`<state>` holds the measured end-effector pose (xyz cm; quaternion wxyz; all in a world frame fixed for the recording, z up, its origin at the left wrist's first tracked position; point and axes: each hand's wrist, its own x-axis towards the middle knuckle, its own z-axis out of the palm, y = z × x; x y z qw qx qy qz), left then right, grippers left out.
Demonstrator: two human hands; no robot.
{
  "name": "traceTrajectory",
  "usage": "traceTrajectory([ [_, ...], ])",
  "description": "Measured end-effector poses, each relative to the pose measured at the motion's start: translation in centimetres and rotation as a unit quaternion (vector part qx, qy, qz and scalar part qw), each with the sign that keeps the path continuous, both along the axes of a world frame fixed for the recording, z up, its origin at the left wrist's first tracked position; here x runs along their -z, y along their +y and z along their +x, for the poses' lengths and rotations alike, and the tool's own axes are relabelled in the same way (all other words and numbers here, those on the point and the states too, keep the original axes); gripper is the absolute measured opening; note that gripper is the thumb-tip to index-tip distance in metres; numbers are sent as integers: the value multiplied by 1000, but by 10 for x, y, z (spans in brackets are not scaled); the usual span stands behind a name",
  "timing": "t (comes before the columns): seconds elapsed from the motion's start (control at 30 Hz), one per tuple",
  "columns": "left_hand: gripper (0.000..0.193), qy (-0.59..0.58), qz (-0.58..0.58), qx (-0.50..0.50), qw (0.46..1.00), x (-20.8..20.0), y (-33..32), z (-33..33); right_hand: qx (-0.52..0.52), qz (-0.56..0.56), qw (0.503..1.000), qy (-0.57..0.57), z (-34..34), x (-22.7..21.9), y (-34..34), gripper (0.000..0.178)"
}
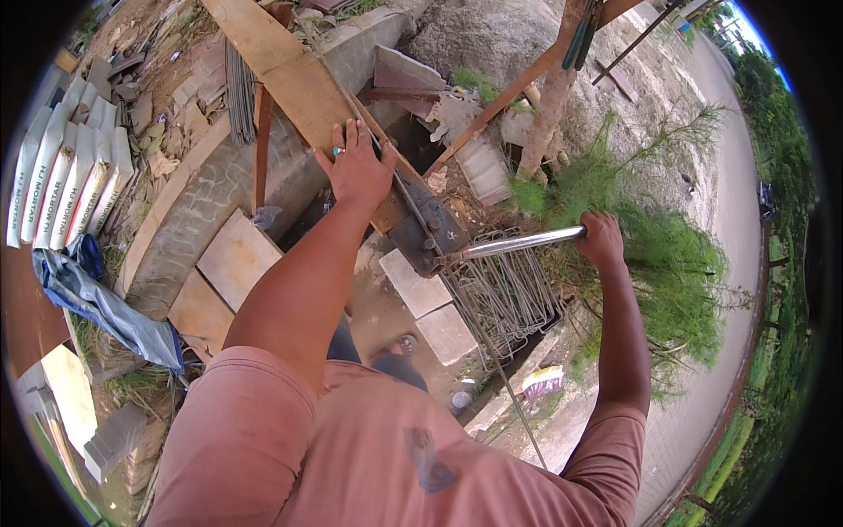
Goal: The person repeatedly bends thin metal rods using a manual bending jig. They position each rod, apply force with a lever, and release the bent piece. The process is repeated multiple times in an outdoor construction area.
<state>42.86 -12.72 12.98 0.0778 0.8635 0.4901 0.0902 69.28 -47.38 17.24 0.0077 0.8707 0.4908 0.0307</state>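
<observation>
My right hand (602, 238) is closed around the end of a silver metal bending lever (522, 242). The lever's other end sits at a dark steel plate with pegs (450, 221), fixed on a wooden plank (294, 83). A long thin steel rod (507, 384) runs along the plank, past the pegs and down toward my right side. My left hand (362, 171) lies on the plank, palm down with fingers apart, and its thumb side is over the rod. Below the lever lies a pile of bent steel stirrups (518, 294).
Pale tiles (426, 303) lie on the ground by my foot (402, 346). Stacked white bags (75, 171) and a blue tarp (114, 299) stand left, beside a curved stone wall (189, 215). A bundle of straight rods (237, 92) leans there. A feathery green bush (667, 281) grows at right.
</observation>
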Motion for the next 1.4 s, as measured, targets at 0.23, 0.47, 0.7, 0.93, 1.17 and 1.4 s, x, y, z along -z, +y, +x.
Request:
traceTrajectory([
  [0.23, 69, -3, 21, 8, 1000, 5, 13, -1, 60, 60, 995, -50, -13, 6, 7, 8],
  [0.47, 71, -43, 48, 54, 996, 16, 28, -3, 126, -22, 990, -50, -11, -2, 6, 18],
  [0.7, 71, -98, 68, 68, 991, 16, 11, -2, 87, -14, 995, -50, 2, 23, -2, 12],
  [0.93, 72, -100, 28, 42, 994, 9, -1, 1, 61, -3, 995, -75, 1, 9, -6, 8],
  [1.17, 65, -79, 55, 56, 994, 12, 7, 5, 98, -35, 992, -71, -1, 9, -3, 11],
  [1.4, 77, 44, 37, 40, 998, 15, 34, 9, 60, -69, 996, 17, 4, -11, 1, 20],
])
